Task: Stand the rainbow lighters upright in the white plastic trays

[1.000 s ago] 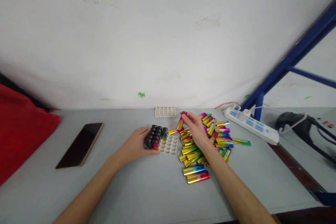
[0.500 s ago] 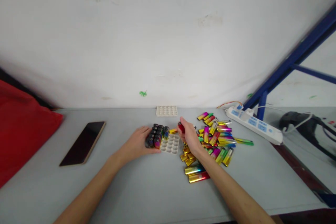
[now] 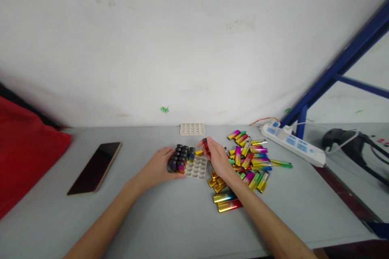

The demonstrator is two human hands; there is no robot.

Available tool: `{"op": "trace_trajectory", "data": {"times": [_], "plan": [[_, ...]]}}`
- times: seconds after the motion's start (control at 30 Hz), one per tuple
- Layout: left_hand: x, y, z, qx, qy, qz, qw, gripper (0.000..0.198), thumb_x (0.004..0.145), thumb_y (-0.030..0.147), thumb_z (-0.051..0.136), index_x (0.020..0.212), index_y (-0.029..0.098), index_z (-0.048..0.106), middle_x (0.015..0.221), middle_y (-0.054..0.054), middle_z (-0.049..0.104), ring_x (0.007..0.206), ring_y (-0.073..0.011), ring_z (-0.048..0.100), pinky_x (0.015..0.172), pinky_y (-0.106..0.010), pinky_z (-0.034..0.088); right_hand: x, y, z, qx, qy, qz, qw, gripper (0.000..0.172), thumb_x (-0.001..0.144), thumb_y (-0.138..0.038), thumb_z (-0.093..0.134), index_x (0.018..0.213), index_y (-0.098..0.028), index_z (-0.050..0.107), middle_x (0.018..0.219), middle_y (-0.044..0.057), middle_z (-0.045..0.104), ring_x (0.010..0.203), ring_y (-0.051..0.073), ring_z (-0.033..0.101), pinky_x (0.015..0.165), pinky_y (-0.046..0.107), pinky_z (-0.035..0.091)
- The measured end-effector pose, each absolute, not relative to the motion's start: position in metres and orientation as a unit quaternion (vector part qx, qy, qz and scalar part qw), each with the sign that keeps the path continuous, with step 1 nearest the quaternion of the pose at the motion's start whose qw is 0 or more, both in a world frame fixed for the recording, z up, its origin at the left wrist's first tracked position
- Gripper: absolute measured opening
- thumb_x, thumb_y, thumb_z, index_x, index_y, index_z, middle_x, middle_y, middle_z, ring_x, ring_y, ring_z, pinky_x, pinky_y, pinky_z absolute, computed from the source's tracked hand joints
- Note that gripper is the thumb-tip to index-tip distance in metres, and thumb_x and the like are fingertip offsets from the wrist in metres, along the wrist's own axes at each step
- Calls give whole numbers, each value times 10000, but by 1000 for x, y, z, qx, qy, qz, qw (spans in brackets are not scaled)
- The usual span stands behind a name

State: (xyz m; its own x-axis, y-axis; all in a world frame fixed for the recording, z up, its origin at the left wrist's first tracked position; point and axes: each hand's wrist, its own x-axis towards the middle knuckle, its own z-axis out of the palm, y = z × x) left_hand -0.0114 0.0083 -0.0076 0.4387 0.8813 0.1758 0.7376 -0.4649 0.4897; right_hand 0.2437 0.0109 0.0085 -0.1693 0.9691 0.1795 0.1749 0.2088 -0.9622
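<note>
My left hand curls round the left side of a block of upright lighters, thumb in front and fingers behind. Their black tops face up, and they stand in the left part of a white tray with rows of round hollows. Bare hollows show in its right part. Above the tray's back right corner, my right hand grips a red lighter between thumb and fingers; most of it is hidden by the hand. To the right lies a loose heap of shiny gold and coloured lighters, partly under my right forearm.
A second white tray sits at the back by the wall. On the left lie a dark phone-like slab and a red cloth. A white power strip with cables and a blue metal frame stand at the right.
My right hand has turned the red lighter and shifted it slightly to the left, with its fingers more spread round it. My left hand stays at the upright lighters.
</note>
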Motion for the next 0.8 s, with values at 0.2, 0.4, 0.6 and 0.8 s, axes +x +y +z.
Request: {"op": "trace_trajectory", "data": {"times": [0.2,0.4,0.6,0.8], "plan": [[-11,8,-7,832,488,195,177,665,670,688,904,1112,220,737,1163,-110,762,1112,-355,700,1038,-481,538,249,7,23,-411,-738,253,471,385,1100,-542,473,1052,-210,664,965,68,648,893,214,636,832,338,514],[-11,7,-7,831,488,199,178,661,666,657,921,1130,220,746,1170,-110,763,1124,-356,695,1040,-478,533,254,5,24,-375,-799,206,423,273,1085,-459,563,969,-221,631,754,-3,620,692,172,602,691,289,476],[-11,7,-7,829,488,203,181,652,656,661,925,1110,228,749,1154,-101,763,1120,-355,696,1033,-467,530,252,2,16,-387,-818,266,333,216,1051,-416,653,968,-230,583,741,-18,713,656,163,663,643,261,444],[-11,7,-9,831,485,200,184,672,662,665,923,1130,219,742,1210,-118,760,1175,-368,688,1068,-486,519,255,7,15,-388,-844,258,267,255,1049,-457,679,985,-214,641,817,30,771,741,189,724,667,265,455]]}}
